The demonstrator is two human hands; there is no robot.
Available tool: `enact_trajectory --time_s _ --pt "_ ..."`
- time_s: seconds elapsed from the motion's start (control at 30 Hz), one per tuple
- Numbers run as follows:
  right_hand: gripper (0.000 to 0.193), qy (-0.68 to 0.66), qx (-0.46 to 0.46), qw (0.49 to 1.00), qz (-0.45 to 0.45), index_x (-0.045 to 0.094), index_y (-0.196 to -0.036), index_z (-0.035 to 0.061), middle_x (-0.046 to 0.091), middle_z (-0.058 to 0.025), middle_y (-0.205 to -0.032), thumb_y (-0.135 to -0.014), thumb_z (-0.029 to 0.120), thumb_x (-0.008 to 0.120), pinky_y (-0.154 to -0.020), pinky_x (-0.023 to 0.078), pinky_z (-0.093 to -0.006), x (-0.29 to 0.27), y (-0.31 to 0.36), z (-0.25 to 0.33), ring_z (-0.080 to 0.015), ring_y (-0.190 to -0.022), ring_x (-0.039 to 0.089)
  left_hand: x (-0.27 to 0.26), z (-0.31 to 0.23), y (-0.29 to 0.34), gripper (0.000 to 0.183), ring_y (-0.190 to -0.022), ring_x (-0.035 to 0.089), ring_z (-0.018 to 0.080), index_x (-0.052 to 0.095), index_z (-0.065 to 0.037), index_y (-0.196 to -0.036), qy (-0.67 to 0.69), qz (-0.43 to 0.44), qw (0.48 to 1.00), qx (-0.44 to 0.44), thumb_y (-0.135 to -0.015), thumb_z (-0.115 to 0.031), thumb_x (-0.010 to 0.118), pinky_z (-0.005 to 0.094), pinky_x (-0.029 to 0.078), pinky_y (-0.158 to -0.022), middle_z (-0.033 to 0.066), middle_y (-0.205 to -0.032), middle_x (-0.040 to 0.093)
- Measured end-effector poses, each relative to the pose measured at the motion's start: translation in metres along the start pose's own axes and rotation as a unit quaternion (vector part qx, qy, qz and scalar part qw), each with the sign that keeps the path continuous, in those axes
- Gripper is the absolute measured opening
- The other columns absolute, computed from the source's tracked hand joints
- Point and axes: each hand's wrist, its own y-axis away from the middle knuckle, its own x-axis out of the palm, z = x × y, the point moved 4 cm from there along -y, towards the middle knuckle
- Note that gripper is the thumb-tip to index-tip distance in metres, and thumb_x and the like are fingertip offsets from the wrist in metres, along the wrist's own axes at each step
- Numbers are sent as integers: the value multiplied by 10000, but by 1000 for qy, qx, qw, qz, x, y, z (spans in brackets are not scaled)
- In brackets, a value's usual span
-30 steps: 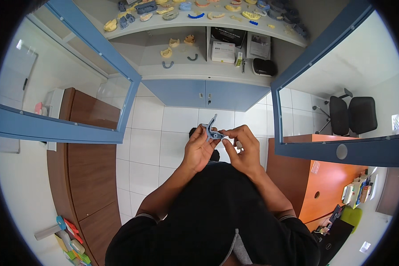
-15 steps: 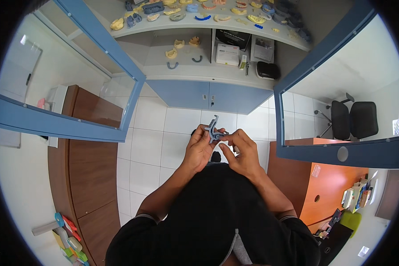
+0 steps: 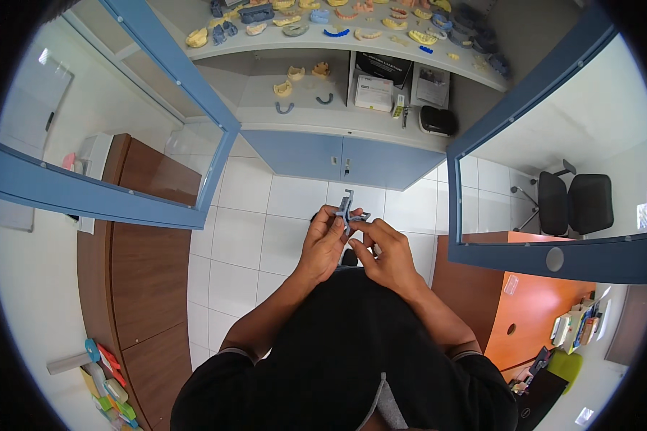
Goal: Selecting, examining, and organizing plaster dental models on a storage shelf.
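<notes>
The small grey-blue piece (image 3: pixel 351 213) was held up in front of the person's chest, over the white tiled floor (image 3: pixel 295 208), pinched between both hands. It looked like a thin hinged frame with one short arm standing up and another reaching to the right; it was too small in this view to say more, though it may have been a holder for the jaw casts. Nothing seemed mounted in it, so the handling looked to be at an early or middle stage: the piece was out of the cabinet and in hand, and no cast was joined to it yet.

The left hand (image 3: pixel 322 244) was closed on the piece's left side, thumb and fingers curled around it. The right hand (image 3: pixel 384 251) gripped its right side with the fingertips, the other fingers folded.

Farther off, the blue cabinet (image 3: pixel 341 154) stood with both glass doors swung wide. Its upper shelf (image 3: pixel 352 43) carried rows of yellow, blue and pink jaw casts (image 3: pixel 338 18), and the lower shelf held a few more beside some white boxes (image 3: pixel 375 93). A black office chair (image 3: pixel 575 205) stood at the far right.
</notes>
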Motion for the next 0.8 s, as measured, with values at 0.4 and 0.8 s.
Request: enact_trajectory --time_s 0.4,0.8 --pt "342 -156 187 968 65 727 -1273 -6 592 -46 -644 -943 78 752 -628 469 -285 -1 16 -29 -90 -611 519 -8 12 -5 83 -1077 573 119 523 -43 -1154 -229 -44 970 72 -1084 -54 566 312 452 -968 94 -1244 653" --pt "313 -135 167 973 82 698 -1256 -17 532 -11 -612 -962 87 729 -598 412 -269 -10 25 -39 -74 -588 480 4 23 -2 101 -905 558 80 529 -33 -1089 -278 -49 955 84 -1059 -56 622 255 478 -805 12 -991 590"
